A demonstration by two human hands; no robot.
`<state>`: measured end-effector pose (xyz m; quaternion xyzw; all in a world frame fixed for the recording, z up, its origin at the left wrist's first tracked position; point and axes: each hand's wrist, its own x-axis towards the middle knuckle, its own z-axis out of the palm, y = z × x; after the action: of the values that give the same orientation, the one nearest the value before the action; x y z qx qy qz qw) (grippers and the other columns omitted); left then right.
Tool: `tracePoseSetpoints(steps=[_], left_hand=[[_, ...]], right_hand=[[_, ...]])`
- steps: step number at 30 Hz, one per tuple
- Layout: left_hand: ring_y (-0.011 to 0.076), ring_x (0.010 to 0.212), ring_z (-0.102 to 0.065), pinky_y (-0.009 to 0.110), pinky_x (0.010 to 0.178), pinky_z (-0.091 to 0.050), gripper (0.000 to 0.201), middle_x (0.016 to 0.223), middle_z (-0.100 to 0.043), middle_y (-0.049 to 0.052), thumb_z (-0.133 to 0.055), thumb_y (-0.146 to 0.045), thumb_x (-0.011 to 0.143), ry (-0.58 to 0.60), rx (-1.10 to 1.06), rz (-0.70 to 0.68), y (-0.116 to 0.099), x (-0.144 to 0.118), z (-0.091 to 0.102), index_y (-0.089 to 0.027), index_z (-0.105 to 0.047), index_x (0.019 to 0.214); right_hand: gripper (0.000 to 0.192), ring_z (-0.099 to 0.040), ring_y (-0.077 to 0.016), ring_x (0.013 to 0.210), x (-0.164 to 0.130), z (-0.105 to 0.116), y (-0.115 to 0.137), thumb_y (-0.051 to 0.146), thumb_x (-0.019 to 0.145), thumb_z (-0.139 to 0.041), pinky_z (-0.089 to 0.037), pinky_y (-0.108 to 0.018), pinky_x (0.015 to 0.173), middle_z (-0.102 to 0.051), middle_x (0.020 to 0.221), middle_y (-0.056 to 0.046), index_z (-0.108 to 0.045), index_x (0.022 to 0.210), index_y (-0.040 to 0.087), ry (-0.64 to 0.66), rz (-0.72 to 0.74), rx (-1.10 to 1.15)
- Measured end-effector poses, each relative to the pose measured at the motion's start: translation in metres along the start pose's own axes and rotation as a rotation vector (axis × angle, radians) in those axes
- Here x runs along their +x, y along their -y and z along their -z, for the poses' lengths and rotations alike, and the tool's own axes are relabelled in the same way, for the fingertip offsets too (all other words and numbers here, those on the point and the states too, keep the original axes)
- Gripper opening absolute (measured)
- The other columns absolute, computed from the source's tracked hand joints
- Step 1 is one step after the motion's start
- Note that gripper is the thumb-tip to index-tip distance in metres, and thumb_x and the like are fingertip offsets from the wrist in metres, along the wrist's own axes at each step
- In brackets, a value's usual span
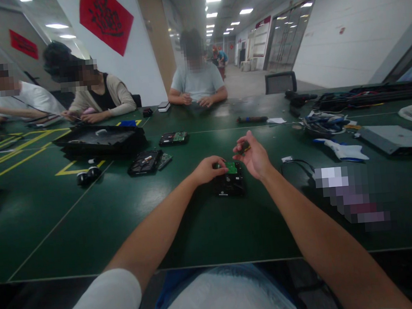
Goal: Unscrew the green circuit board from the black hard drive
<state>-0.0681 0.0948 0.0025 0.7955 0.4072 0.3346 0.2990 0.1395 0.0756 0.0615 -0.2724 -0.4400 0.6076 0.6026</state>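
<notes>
A black hard drive (230, 186) with a green circuit board (233, 168) on its top lies on the table in front of me. My left hand (210, 170) rests at its left side, fingers bent together over the board's edge; what the fingertips hold, if anything, is hidden. Just above and right of the drive, my right hand (253, 158) is raised with the palm turned inward. Its curled fingers hold a small dark-and-yellow tool (244, 148), too blurred to name its kind, apart from the drive.
Left of the drive lie another hard drive (174, 138), an opened drive (144, 162) and a black tray (101, 138). At right are a glove (341, 150), a cable bundle (324, 122) and a metal box (397, 137). A person (197, 81) sits opposite; others sit at left.
</notes>
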Motion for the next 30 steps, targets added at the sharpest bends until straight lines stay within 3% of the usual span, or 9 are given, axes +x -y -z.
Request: tracePoseSetpoints(steps=[5,15,19,24,27,30], left_hand=[[0.0243,0.113,-0.066,0.043,0.108,-0.045,0.018,0.121,-0.072,0.007,-0.079,-0.036,0.082,-0.003,0.003,0.0,0.0009,0.0005,-0.0007,-0.021,-0.076,0.09],[0.0243,0.113,-0.066,0.042,0.106,-0.045,0.019,0.122,-0.071,0.007,-0.078,-0.038,0.083,0.006,0.002,-0.001,-0.001,-0.0001,0.0005,-0.02,-0.075,0.09],[0.0243,0.111,-0.066,0.042,0.104,-0.046,0.019,0.123,-0.071,0.007,-0.078,-0.038,0.083,0.012,-0.001,-0.003,0.0,-0.0001,0.0008,-0.02,-0.075,0.09],[0.024,0.111,-0.066,0.043,0.105,-0.046,0.018,0.123,-0.071,0.007,-0.079,-0.036,0.083,0.01,-0.017,-0.003,0.0013,0.0001,-0.0001,-0.021,-0.075,0.09],[0.024,0.112,-0.066,0.043,0.107,-0.045,0.017,0.122,-0.071,0.007,-0.079,-0.036,0.082,0.005,-0.024,-0.011,0.0013,0.0,-0.0006,-0.02,-0.075,0.09],[0.024,0.112,-0.066,0.043,0.107,-0.045,0.018,0.122,-0.071,0.007,-0.079,-0.037,0.082,0.005,-0.016,-0.014,0.0014,0.0001,-0.0007,-0.021,-0.075,0.09]], right_hand=[[0.057,-0.062,-0.0178,0.076,0.0009,0.0022,0.0002,0.082,0.08,-0.06,-0.056,-0.031,0.064,-0.06,0.076,0.0,-0.069,0.087,0.026,0.017,-0.003,0.01],[0.042,-0.068,-0.0194,0.088,0.0015,0.0028,-0.0053,0.063,0.076,-0.08,-0.054,-0.026,0.057,-0.068,0.086,0.0,-0.064,0.087,0.025,-0.07,0.056,-0.064],[0.048,-0.068,-0.02,0.085,0.0016,0.004,-0.0035,0.07,0.075,-0.076,-0.055,-0.027,0.057,-0.07,0.082,0.0,-0.062,0.093,0.027,-0.072,0.05,-0.071],[0.055,-0.062,-0.0171,0.071,0.0023,0.0059,-0.0031,0.079,0.08,-0.063,-0.054,-0.028,0.054,-0.061,0.072,0.002,-0.069,0.097,0.027,-0.046,0.06,-0.089],[0.058,-0.062,-0.0174,0.073,0.0024,0.0073,-0.0035,0.081,0.081,-0.057,-0.055,-0.029,0.055,-0.061,0.076,0.0,-0.071,0.096,0.027,-0.018,0.05,-0.065],[0.052,-0.063,-0.0177,0.078,0.0027,0.0075,-0.0041,0.077,0.081,-0.063,-0.055,-0.028,0.057,-0.064,0.08,0.0,-0.069,0.091,0.026,-0.03,0.045,-0.074]])
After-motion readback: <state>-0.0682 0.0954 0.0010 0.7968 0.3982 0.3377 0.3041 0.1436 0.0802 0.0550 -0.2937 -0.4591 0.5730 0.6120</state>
